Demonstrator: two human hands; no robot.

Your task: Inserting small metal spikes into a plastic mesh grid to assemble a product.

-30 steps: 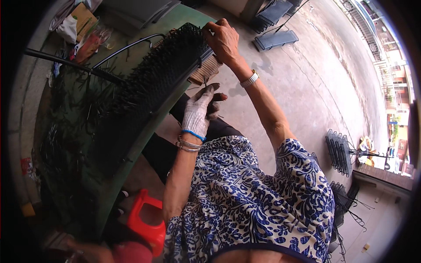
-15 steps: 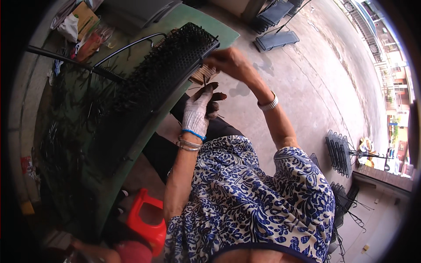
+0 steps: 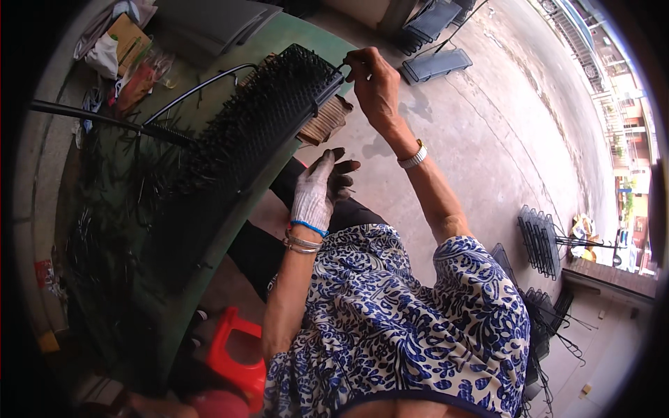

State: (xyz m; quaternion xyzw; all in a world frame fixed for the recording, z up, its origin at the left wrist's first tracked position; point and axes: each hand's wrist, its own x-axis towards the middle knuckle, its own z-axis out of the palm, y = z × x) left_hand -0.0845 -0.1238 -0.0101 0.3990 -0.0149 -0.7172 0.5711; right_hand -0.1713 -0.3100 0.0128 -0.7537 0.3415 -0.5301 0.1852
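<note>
A long black perforated rack (image 3: 306, 111), packed with short upright black pieces (image 3: 237, 115), lies along the edge of a green table (image 3: 327, 35). At the rack's far end my bare right hand (image 3: 376, 87) is closed in a pinch on a small dark piece (image 3: 341, 67), whose kind is too small to make out. My left hand (image 3: 324, 182), in a white glove with darkened fingertips, hovers beside the rack's near side. Its fingers are bent but apart. The palm is turned away, so anything lying in it is hidden.
Loose black strips litter the table's left part, crossed by a black metal rod (image 3: 90, 115). A torn cardboard piece (image 3: 327, 120) sits below the rack's end. A red plastic stool (image 3: 237, 355) stands at lower left, near another person's arm. Black racks (image 3: 536, 240) rest at right.
My right hand has moved up to the rack's far corner and pinches there. The thin dark stick at my left fingertips no longer shows, and that hand has lowered slightly with its fingers more apart.
</note>
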